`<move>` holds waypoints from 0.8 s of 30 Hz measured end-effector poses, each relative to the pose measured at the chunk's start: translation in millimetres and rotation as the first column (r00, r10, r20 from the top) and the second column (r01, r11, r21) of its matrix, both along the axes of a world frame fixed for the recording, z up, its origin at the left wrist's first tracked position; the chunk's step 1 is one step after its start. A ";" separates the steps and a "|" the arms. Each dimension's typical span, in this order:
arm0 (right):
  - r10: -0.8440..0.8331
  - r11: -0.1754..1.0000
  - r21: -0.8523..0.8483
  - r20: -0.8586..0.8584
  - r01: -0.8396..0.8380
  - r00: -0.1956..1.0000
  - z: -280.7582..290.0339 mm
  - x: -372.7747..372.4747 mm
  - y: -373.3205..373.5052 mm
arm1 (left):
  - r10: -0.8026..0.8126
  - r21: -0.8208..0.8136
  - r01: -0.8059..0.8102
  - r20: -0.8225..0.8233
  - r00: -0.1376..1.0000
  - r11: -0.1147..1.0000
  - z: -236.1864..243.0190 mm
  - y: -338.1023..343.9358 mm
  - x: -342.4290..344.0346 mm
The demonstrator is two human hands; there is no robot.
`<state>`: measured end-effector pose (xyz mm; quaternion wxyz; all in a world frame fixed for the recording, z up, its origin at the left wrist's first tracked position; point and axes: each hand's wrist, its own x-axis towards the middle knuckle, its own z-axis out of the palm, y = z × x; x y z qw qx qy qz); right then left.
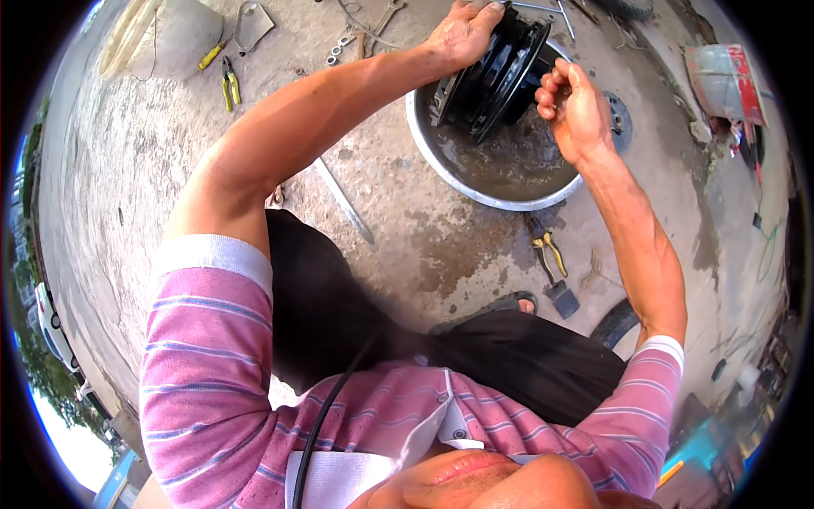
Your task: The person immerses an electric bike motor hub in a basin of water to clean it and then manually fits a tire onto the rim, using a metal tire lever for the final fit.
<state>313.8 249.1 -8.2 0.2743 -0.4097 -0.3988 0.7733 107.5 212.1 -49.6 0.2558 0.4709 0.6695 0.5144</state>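
Grip: left hand clamped over the top edge of the black wheel rim, fingers wrapped round the far side.
Right hand: right hand curled into a loose fist just beside the rim's right face; cannot tell whether it pinches anything.
Rim: stands on edge, tilted, lower part inside the metal basin.
Basin: round, shiny wall, murky water in the bottom, sits on the concrete ground.
Near basin, right: dark round disc on the ground, partly behind the right wrist.
Below basin: yellow-handled pliers and a small dark scraper-like tool, close together.
Left of basin: long metal bar lying flat, running out from under the left forearm.
Far left: second yellow-handled pliers, yellow-handled screwdriver, pale bucket.
Top: loose spanners near the left hand.
Far right: red and white canister, well apart from the basin.
Person: pink striped shirt, sleeves pushed up, dark trousers, sandal showing.
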 end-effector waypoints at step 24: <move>-0.102 0.272 0.636 0.765 -0.722 0.636 12.0 -62.2 80.3 | -0.039 0.028 0.042 -0.116 0.993 0.999 -16.4 10.5 -2.4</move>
